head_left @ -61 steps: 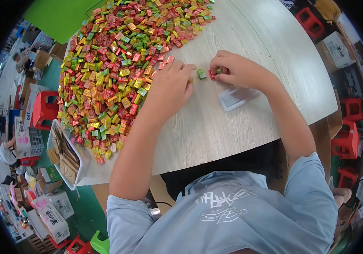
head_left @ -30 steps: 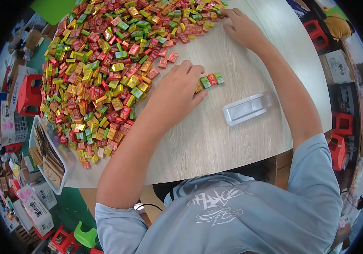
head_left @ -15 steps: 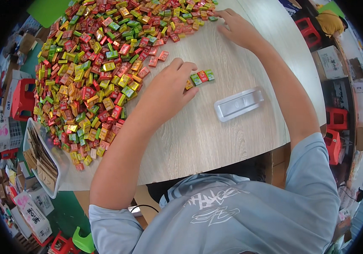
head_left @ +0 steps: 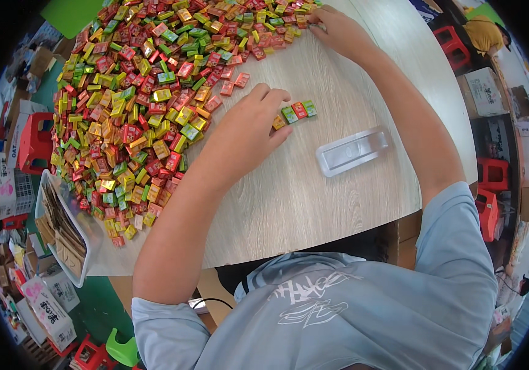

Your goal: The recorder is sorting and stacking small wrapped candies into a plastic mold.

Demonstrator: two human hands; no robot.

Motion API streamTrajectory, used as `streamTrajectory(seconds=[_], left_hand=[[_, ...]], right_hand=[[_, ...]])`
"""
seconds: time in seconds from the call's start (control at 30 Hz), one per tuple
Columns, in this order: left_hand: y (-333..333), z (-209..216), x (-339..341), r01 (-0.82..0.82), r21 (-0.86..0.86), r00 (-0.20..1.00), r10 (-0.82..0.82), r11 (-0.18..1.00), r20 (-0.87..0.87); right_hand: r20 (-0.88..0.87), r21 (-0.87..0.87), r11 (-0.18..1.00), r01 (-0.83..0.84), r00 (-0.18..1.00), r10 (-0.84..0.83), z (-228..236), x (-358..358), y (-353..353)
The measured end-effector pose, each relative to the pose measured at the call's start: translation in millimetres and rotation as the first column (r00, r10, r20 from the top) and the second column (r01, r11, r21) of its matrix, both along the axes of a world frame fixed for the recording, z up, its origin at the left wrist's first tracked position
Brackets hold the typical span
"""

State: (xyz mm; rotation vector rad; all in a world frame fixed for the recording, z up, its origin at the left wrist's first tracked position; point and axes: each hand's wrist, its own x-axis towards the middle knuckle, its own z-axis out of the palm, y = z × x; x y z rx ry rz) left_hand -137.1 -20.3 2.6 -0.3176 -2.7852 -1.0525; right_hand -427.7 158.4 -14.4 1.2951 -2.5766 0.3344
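Pale tabletop [head_left: 289,191] leaves room between packet row [head_left: 299,110] and near edge [head_left: 313,240].

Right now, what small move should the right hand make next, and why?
Perhaps pinch one from the pile of small boxes: the right hand is at its edge, grip unclear, and the left hand rests by a short row of similar boxes.

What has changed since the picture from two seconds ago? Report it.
The right hand let go of a red box and a green box, now at the right end of the short row, and moved away from the body to the edge of the pile. Whether it grips anything there is unclear.

Unchanged: the left hand stays at the row's left end; the tray remains on the table.
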Motion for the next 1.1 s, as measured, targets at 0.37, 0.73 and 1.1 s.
streamTrajectory(seconds=[0.37,0.73,1.1], left_hand=[[2.6,-3.7,-0.6,0.0,-0.022,0.998,-0.001,1.0,-0.058],[6.6,-1.9,-3.2,-0.013,-0.055,0.999,0.01,0.998,-0.053],[9.6,-2.3,-7.0,-0.022,-0.073,0.999,0.018,0.997,-0.049]], right_hand=[[0.462,-0.034,0.999,-0.016,0.887,0.03,40.8,140.4,55.1],[0.571,-0.124,0.983,-0.135,0.801,0.182,40.3,151.6,62.7],[0.501,-0.079,0.968,-0.24,0.83,0.246,37.0,159.9,57.1]])
